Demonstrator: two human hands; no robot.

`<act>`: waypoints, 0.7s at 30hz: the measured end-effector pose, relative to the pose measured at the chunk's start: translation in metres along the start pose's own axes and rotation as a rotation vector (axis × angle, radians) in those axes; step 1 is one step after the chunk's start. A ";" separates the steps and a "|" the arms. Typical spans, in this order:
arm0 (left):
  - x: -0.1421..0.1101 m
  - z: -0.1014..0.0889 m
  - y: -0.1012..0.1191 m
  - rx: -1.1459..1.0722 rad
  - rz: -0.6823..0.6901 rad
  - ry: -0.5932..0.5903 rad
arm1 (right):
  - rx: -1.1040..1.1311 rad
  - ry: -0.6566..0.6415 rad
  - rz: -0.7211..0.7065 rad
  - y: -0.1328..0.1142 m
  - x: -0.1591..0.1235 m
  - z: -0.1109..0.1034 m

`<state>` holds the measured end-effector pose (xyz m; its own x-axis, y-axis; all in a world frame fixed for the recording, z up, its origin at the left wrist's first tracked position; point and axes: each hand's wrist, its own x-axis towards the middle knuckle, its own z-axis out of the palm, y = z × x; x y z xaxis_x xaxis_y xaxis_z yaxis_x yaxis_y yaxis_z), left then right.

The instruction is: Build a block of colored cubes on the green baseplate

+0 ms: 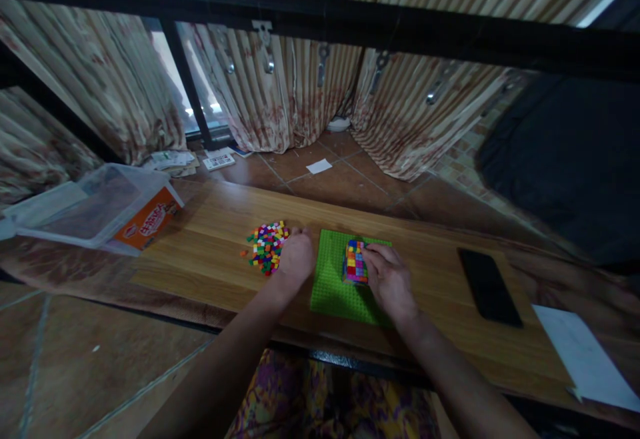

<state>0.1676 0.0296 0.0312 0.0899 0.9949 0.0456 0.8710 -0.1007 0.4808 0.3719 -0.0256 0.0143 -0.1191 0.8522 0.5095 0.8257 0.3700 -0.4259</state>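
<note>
A green baseplate (330, 292) lies on the wooden board in front of me. On it stands a small block (355, 262) built of multicoloured toy bricks. My right hand (390, 276) is at the block's right side, thumb and fingers pinched together at its upper edge. Whether a loose brick sits in that pinch is hidden. Left of the baseplate is a pile of small loose bricks (267, 246) in many colours. My left hand (297, 256) rests curled at the pile's right edge, its fingers closed and turned away, so their contents do not show.
A clear plastic bin (105, 206) with an orange label stands at the board's left end. A black phone (489, 286) lies on the right, with a white sheet (585, 352) beyond it. A dark metal rail (320, 16) crosses above, before striped curtains (280, 92).
</note>
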 end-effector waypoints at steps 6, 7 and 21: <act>0.003 -0.003 0.002 -0.030 -0.008 -0.002 | 0.100 -0.015 0.074 -0.009 0.004 -0.009; 0.001 -0.005 0.002 -0.037 0.002 0.002 | 0.127 -0.002 0.099 -0.012 0.004 -0.012; -0.092 -0.014 0.023 -1.239 -0.198 -0.440 | 0.608 -0.148 0.262 -0.083 -0.040 -0.033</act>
<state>0.1727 -0.0637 0.0502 0.3657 0.8846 -0.2894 -0.1040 0.3478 0.9318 0.3262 -0.1026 0.0535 -0.0673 0.9678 0.2426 0.3857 0.2494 -0.8882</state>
